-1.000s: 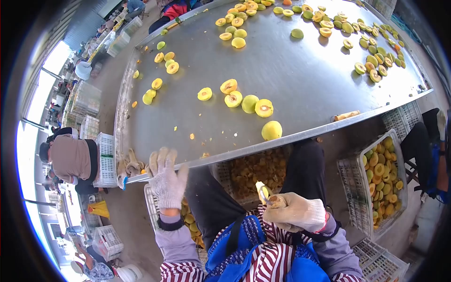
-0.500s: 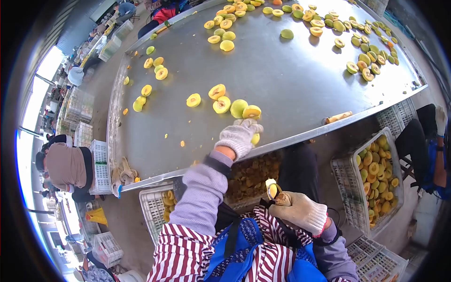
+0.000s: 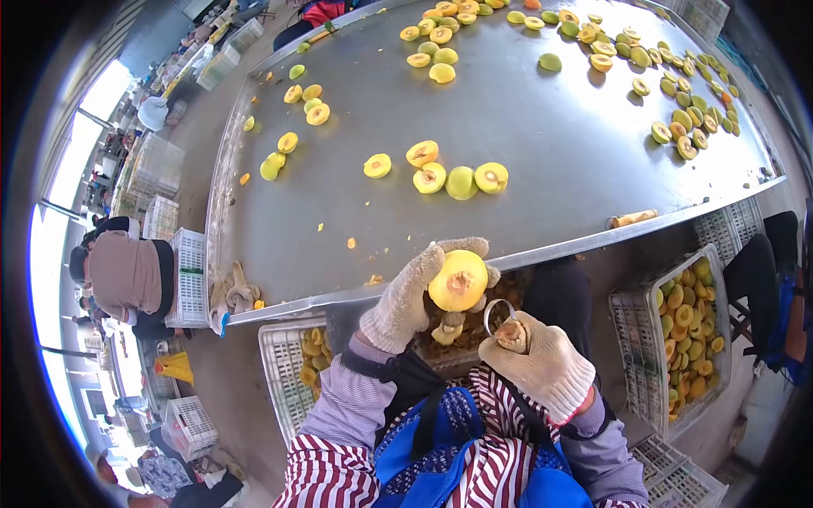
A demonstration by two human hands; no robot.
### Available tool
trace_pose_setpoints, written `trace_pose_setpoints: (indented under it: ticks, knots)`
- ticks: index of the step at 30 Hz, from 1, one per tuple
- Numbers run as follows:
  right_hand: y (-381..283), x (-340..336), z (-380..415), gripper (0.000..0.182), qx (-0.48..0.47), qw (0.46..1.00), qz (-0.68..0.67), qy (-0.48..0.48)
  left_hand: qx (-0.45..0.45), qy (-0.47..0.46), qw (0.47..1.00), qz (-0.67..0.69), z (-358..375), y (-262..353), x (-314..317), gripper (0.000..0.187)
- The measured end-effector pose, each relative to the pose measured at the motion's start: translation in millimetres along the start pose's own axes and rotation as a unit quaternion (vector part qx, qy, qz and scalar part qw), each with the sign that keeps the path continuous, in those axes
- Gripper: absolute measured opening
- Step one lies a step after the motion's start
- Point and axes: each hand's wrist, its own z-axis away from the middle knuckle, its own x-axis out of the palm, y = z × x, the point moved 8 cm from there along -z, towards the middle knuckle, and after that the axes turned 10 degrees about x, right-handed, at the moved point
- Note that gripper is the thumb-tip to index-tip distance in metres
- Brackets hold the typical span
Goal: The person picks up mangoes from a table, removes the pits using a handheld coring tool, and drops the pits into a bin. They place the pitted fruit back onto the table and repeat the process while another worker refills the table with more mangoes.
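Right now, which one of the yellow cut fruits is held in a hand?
The yellow cut fruit in the left hand. It is off the metal table; those lying on the table are not held.

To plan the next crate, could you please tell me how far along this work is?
Scraps under the table suggest some fruit is done. The left hand holds a cut half; the right hand, a ring-shaped tool. Many halves on the table apparently await their turn.
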Motion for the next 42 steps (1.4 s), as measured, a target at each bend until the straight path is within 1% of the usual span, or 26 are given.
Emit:
trace_pose_setpoints:
  ticks: [1,3,4,5,7,9,11,15,17,18,19,21,23,24,25,26,27,28,29,30,31,33,34,36,40,42]
  knots:
    - [-0.5,3.7,0.9,0.026,-0.001,1.0,0.002,-0.001,0.002,0.001,1.0,0.001,2.9,1.3,0.8,0.081]
    - [-9.7,7.0,4.5,0.027,-0.059,0.997,0.026,0.034,-0.018,-0.028,0.998,0.052,9.5,-1.9,9.1,0.072]
    - [-13.1,9.2,5.0,0.029,-0.065,0.995,0.058,0.043,-0.012,-0.058,0.997,0.042,11.6,2.8,17.6,0.07]
    - [-16.1,11.4,5.3,0.029,-0.065,0.995,0.059,0.042,-0.011,-0.058,0.997,0.043,13.4,4.2,20.3,0.07]
    - [-22.7,10.3,7.5,0.03,-0.074,0.994,0.051,0.068,0.028,-0.043,0.995,-0.083,15.8,10.0,18.3,0.065]
    - [-22.7,12.3,9.1,0.031,-0.082,0.993,0.054,0.066,0.017,-0.05,0.996,-0.074,17.5,10.9,17.1,0.063]
    - [-24.8,11.2,10.5,0.031,-0.091,0.992,0.057,0.068,0.036,-0.091,0.986,-0.132,18.3,14.7,22.3,0.06]
    - [-24.8,13.0,14.2,0.03,-0.09,0.991,0.089,0.051,0.055,-0.08,0.986,-0.136,22.4,21.6,26.2,0.055]
    - [-19.5,16.5,17.7,0.03,-0.093,0.989,0.105,0.047,0.042,-0.125,0.968,-0.212,24.7,22.3,27.0,0.051]
    - [-16.9,19.0,20.0,0.029,-0.102,0.988,0.108,0.045,0.041,-0.126,0.968,-0.211,26.5,22.2,22.7,0.051]
    - [-16.3,19.5,21.4,0.027,-0.112,0.986,0.112,0.043,0.021,-0.14,0.953,-0.268,27.4,16.9,16.9,0.063]
    - [-15.3,18.4,22.0,0.027,-0.098,0.99,0.094,0.04,-0.001,-0.154,0.934,-0.322,27.7,15.0,19.6,0.076]
    - [-14.7,17.1,19.8,0.026,-0.089,0.993,0.075,0.038,0.043,-0.17,0.951,-0.253,24.8,34.0,41.6,0.075]
    - [-16.2,13.2,19.5,0.025,-0.113,0.99,0.057,0.062,0.044,-0.174,0.95,-0.255,24.5,35.0,47.0,0.075]
    - [-18.2,8.7,20.3,0.024,-0.137,0.986,0.04,0.085,0.071,-0.15,0.956,-0.241,25.8,39.0,49.3,0.072]
    - [-20.1,6.7,21.2,0.024,-0.137,0.986,0.041,0.085,0.098,-0.123,0.962,-0.225,28.7,41.3,50.0,0.069]
    - [-15.0,3.9,19.3,0.025,-0.076,0.995,-0.017,0.069,0.098,-0.123,0.962,-0.225,32.4,35.6,54.5,0.069]
    - [-9.0,2.5,18.4,0.025,-0.014,0.996,-0.076,0.051,0.09,-0.066,0.989,-0.093,34.4,29.4,53.4,0.066]
    - [-11.9,-0.9,19.6,0.025,-0.014,0.996,-0.076,0.051,0.081,-0.007,0.996,0.042,34.7,23.1,50.0,0.064]
    - [-13.1,-0.7,19.9,0.026,-0.001,0.998,-0.055,0.028,0.086,-0.013,0.99,0.11,33.0,18.7,50.2,0.064]
    - [-12.7,1.6,19.8,0.027,0.011,0.999,-0.033,0.006,0.086,-0.013,0.99,0.11,31.6,12.0,48.8,0.064]
    - [-13.2,4.8,19.0,0.027,0.003,0.999,-0.052,0.006,0.155,0.035,0.981,0.112,31.8,11.0,39.9,0.058]
    - [-14.0,6.7,18.7,0.027,-0.005,0.997,-0.071,0.006,0.155,0.034,0.981,0.111,33.0,10.4,43.5,0.058]
    - [-11.5,10.8,18.4,0.028,0.002,0.998,-0.069,0.007,0.176,0.088,0.976,0.096,37.5,14.8,43.8,0.057]
    - [-13.7,13.5,16.5,0.03,0.03,0.996,-0.086,-0.006,0.182,0.106,0.974,0.083,41.4,20.2,50.3,0.055]
    - [-15.6,14.6,16.5,0.03,0.032,0.996,-0.087,-0.016,0.209,0.107,0.969,0.08,42.0,20.4,49.6,0.054]
